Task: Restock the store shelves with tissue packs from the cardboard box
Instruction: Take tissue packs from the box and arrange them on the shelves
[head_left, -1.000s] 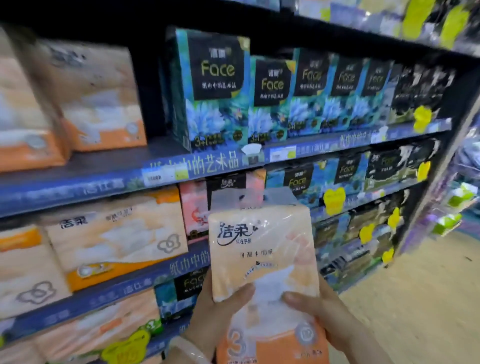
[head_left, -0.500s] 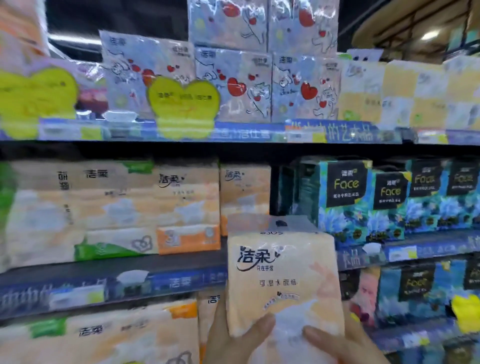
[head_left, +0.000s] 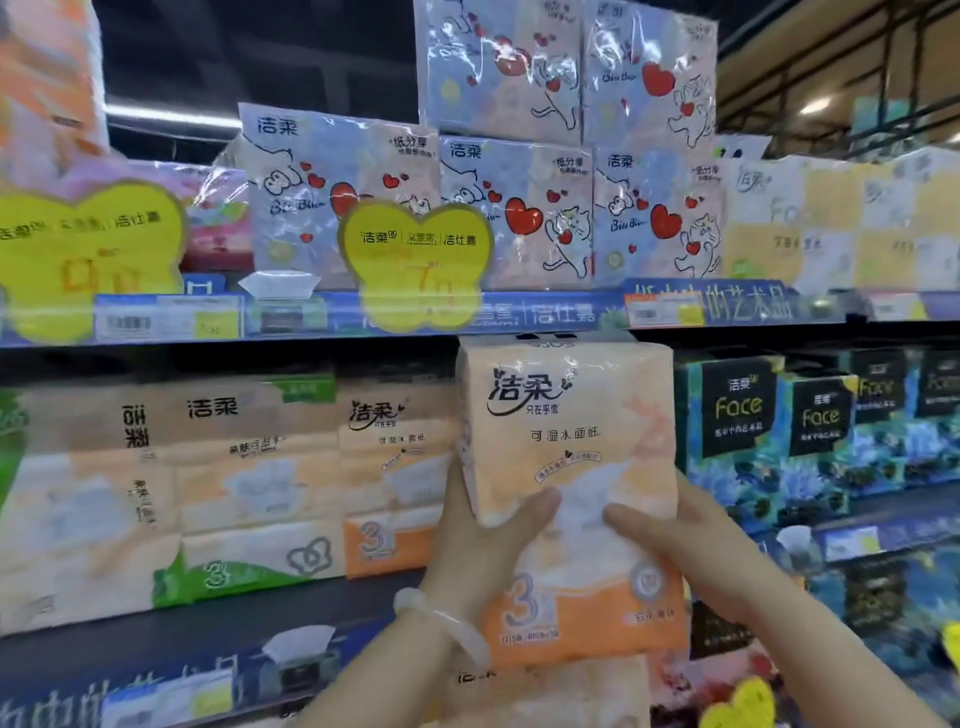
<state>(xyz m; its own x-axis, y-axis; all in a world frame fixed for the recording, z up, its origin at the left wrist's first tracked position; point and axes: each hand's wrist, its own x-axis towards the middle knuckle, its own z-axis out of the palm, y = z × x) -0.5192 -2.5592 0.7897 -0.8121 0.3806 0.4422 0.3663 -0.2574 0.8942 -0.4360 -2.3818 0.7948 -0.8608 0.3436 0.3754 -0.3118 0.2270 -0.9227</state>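
While both hands hold it upright in front of the store shelving, an orange-and-cream tissue pack (head_left: 569, 467) fills the centre of the view, its printed face toward the camera. Its top edge sits just below the blue front strip of the upper shelf (head_left: 550, 314), and its body covers the gap between two groups of stock on the middle shelf (head_left: 208, 608).

The left hand (head_left: 480, 540) grips the pack's left side, thumb pressed flat across the front and fingers wrapped behind, out of sight. A pale bangle (head_left: 441, 623) circles that wrist. The right hand (head_left: 675, 540) grips the right side the same way, thumb lying across the front toward the other thumb, fingers hidden behind the pack. The two thumb tips are near each other but apart.

Just to the left on the middle shelf stand matching orange packs (head_left: 395, 478), then green-trimmed packs (head_left: 249, 488) of the same brand. To the right stand dark blue floral packs (head_left: 737, 431) marked "Face".

On the upper shelf sit pale blue packs (head_left: 514, 208) printed with cats and red hearts, stacked two high. Yellow butterfly-shaped price tags (head_left: 415, 260) hang from the shelf edge, one near the centre and one at far left.
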